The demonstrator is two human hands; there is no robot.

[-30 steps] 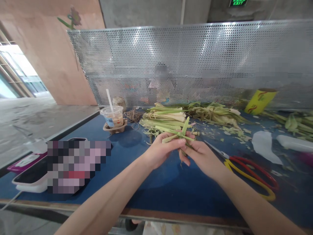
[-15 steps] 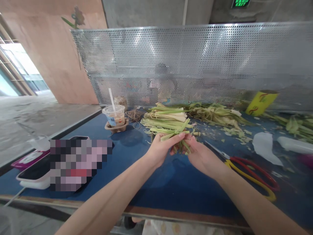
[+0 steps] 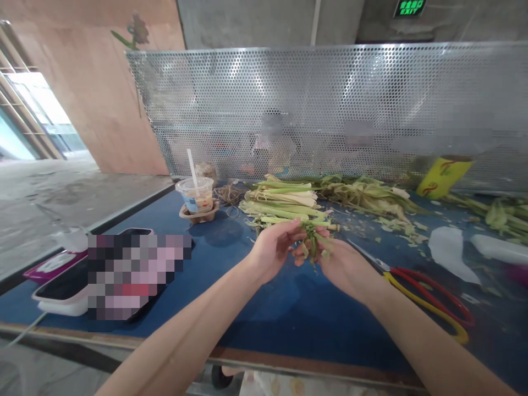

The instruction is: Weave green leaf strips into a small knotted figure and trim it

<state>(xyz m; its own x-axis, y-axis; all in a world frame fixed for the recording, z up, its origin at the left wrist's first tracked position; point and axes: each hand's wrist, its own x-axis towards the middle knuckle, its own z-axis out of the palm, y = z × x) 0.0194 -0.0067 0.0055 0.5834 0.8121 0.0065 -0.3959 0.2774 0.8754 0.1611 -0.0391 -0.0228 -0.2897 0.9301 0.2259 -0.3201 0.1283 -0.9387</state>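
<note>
Both hands meet over the blue table, just in front of a pile of pale green stalks [image 3: 284, 198]. My left hand [image 3: 274, 247] curls its fingers round the left side of a small leafy green sprig [image 3: 311, 242]. From the right, my right hand [image 3: 338, 264] holds the same sprig, its fingers bent and partly hidden behind the leaves. Thin leaves hang down between the two hands. Scissors [image 3: 421, 297] with red and yellow handles lie beside my right forearm.
A drink cup [image 3: 197, 198] with a straw stands at the back left. Phones [image 3: 66, 286] lie at the left. Loose leaves [image 3: 367, 195], a yellow packet [image 3: 443, 176] and white paper [image 3: 451, 253] lie to the right. A perforated metal screen [image 3: 231, 104] borders the table's back.
My left fingers have shifted on the plant. Its leaves now hang lower between my hands, and the long leafy piece that lay over my left hand no longer shows there.
</note>
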